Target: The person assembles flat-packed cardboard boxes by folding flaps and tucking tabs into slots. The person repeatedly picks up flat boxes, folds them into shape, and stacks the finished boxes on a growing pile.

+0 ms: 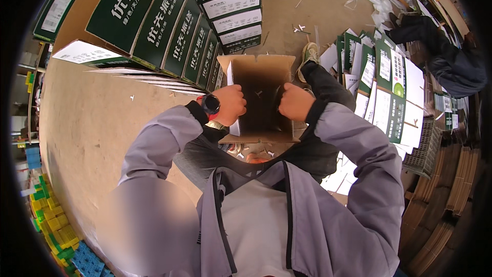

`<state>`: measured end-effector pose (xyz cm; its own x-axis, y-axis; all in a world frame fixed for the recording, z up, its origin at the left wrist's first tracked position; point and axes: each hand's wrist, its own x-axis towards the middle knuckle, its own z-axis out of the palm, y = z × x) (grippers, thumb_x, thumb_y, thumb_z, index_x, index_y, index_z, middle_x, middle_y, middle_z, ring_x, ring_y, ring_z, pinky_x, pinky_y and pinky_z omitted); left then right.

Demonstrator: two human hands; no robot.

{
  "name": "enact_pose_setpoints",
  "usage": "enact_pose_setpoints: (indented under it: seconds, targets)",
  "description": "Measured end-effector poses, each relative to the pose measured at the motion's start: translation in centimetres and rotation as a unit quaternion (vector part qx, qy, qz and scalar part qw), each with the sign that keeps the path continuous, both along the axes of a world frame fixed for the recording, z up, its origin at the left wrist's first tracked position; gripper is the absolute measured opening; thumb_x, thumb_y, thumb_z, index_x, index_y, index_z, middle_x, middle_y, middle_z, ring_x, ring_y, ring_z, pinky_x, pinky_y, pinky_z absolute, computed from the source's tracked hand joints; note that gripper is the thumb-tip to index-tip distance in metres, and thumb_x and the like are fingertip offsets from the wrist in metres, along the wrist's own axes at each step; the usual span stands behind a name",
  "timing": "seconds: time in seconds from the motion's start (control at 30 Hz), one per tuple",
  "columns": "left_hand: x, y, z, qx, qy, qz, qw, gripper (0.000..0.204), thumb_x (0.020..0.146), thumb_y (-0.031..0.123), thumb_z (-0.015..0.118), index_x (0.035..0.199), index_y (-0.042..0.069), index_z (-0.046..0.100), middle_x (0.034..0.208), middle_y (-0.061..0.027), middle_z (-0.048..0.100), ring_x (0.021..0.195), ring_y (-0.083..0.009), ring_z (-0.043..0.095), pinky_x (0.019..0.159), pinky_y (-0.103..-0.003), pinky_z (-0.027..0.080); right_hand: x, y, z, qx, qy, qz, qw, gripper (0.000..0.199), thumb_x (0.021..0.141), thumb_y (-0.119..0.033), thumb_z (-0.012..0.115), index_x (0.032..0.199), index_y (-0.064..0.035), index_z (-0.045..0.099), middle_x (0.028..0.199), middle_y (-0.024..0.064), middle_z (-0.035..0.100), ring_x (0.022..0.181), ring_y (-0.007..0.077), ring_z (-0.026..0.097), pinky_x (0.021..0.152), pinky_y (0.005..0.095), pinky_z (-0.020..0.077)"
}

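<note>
Open cardboard box (274, 60) sits just off centre of my head view toward 12 o'clock, between the person's legs (320, 159), mouth up; left hand (229, 105) is closed on its 9 o'clock wall, fingers curled at the edge; right hand (296, 101) is closed likewise at the 3 o'clock wall; thumbs I can't fully make out; I'd call it light: stiff along a panel, bendy at loose edges, dry enough not to slip; likely to crease or tear at the folds; inside is shadowed, so I can't tell whether anything adds weight; best hold, I reckon, is opposite walls, 9 and 3, mid-edge, loaded evenly so it doesn't rack; I'd stay off the flap (261, 138) at 6; printed box stack (177, 46) stands at 11; flattened cartons (383, 74) pile up at 2.
</note>
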<state>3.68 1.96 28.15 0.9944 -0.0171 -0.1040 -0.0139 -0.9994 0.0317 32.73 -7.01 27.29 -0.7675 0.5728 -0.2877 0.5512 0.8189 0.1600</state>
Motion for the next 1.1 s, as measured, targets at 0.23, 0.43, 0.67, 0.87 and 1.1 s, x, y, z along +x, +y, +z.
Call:
enact_pose_setpoints:
  seconds: [0.23, 0.43, 0.67, 0.87, 1.1]
  targets:
    - [5.0, 0.5, -6.5, -0.135, -0.043, -0.032, 0.989, 0.026, 0.068, 0.023, 0.068, 0.089, 0.011, 0.079, 0.093, -0.0125, 0.076, 0.104, -0.0331, 0.068, 0.107, -0.045, 0.045, -5.7, 2.6, -9.1, 0.000, 0.050, -0.012, 0.999, 0.022, 0.083, -0.022, 0.066, 0.066, -0.0236, 0.080, 0.073, 0.0013, 0.077, 0.080, 0.0245, 0.073, 0.104, 0.0464, 0.0445]
    - [-1.9, -0.1, -9.9, -0.081, -0.027, 0.170, 0.982, 0.078, 0.092, 0.048, 0.075, 0.157, 0.007, 0.057, 0.173, -0.0173, 0.039, 0.165, -0.0369, 0.026, 0.137, -0.058, 0.009, -1.3, -0.1, -7.3, 0.002, 0.293, -0.292, 0.910, 0.076, 0.083, -0.024, 0.075, 0.154, -0.0045, 0.055, 0.161, 0.0187, 0.051, 0.157, 0.0386, 0.040, 0.128, 0.0700, 0.0214]
    - [-0.2, -2.0, -11.2, -0.068, -0.069, 0.265, 0.959, 0.077, 0.092, 0.043, 0.077, 0.159, 0.013, 0.054, 0.174, -0.0145, 0.038, 0.165, -0.0312, 0.030, 0.134, -0.063, 0.009, -2.4, -1.6, -12.4, -0.204, 0.418, -0.619, 0.633, 0.118, 0.087, -0.048, 0.082, 0.169, 0.0086, 0.018, 0.171, 0.0327, 0.032, 0.154, 0.0496, 0.041, 0.121, 0.0510, 0.0440]
    - [4.8, -2.9, -14.6, -0.164, -0.129, 0.201, 0.957, 0.091, 0.091, 0.042, 0.077, 0.167, 0.010, 0.040, 0.178, -0.0164, 0.031, 0.167, -0.0326, 0.025, 0.135, -0.061, 0.012, -5.6, -0.4, -15.9, -0.103, 0.166, -0.497, 0.846, 0.102, 0.096, -0.060, 0.066, 0.172, -0.0070, 0.024, 0.175, 0.0329, 0.022, 0.153, 0.0602, 0.036, 0.120, 0.0575, 0.0451]
    - [3.0, -1.2, -21.3, -0.124, -0.043, 0.169, 0.977, 0.083, 0.102, 0.049, 0.065, 0.171, 0.016, 0.035, 0.181, -0.0129, 0.026, 0.168, -0.0318, 0.021, 0.135, -0.060, 0.010, 1.5, -3.3, -4.8, -0.357, 0.355, -0.479, 0.719, 0.057, 0.103, -0.041, 0.068, 0.147, -0.0042, 0.063, 0.130, 0.0195, 0.073, 0.118, 0.0373, 0.071, 0.100, 0.0493, 0.0548]
